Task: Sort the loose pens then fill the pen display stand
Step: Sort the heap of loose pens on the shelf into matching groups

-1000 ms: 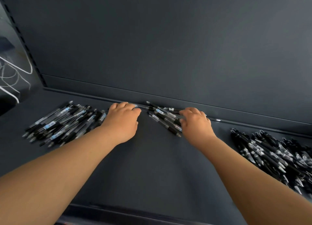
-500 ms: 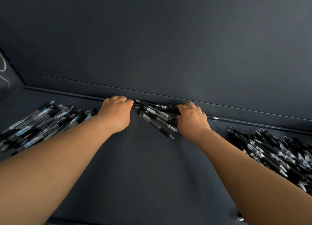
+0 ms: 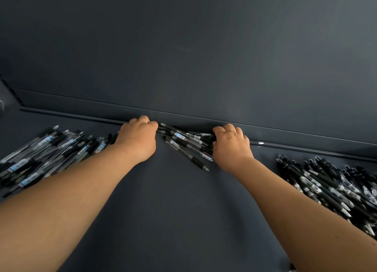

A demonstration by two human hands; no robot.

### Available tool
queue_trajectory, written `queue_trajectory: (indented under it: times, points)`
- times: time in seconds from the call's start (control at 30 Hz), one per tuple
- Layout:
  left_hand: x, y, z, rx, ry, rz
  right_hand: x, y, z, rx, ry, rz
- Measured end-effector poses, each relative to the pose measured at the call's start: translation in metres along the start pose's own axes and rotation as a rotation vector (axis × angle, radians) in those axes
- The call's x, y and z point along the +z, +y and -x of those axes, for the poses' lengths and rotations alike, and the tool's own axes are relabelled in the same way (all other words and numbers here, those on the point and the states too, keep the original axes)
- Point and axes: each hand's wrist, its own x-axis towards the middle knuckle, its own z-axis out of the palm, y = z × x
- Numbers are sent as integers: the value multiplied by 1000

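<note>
Right between our two hands, a small bunch of pens (image 3: pixel 184 142) is lying on the dark shelf (image 3: pixel 173 210), fanned out at a slant with the clicker ends pointing toward the left hand and the tips running down toward the right. We are seeing clear barrels, black grips and small printed labels on them, and one pen (image 3: pixel 188 156) is sticking out lower than the rest, its tip pointing at the open shelf in front of our right wrist.

We are curling our left hand (image 3: pixel 138 140) into a loose fist at the upper end of the bunch, knuckles up, fingers tucked under; whether they are gripping a pen we cannot tell. We are cupping our right hand (image 3: pixel 231 146) over the lower end of the bunch, fingers bent down onto the pens and thumb pressing against their near side, so that hand is closing on the bunch.

Both hands are sitting close against the raised back lip (image 3: pixel 81 116) of the shelf, where the shelf is meeting the flat dark back panel (image 3: pixel 183 47). Just past our right hand, one single pen (image 3: pixel 258 143) is lying along that lip.

Farther out, a big pile of pens with blue labels (image 3: pixel 47 155) is spreading across the left side of the shelf, partly behind our left forearm, and a second pile of darker pens (image 3: pixel 334 186) is heaped on the right side, well apart from the bunch.
</note>
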Motion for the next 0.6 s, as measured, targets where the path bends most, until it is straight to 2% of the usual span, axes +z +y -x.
queue_trajectory:
  times: [0.13,0.5,0.6]
  points:
    - [-3,-5,0,-68,21,-32,3,0,0,15,-7,0]
    - [-10,-7,7,-36,67,31,-2,-2,-1,6,-29,-1]
    - [-14,0,13,-56,23,31,-5,-4,1,-6,-51,7]
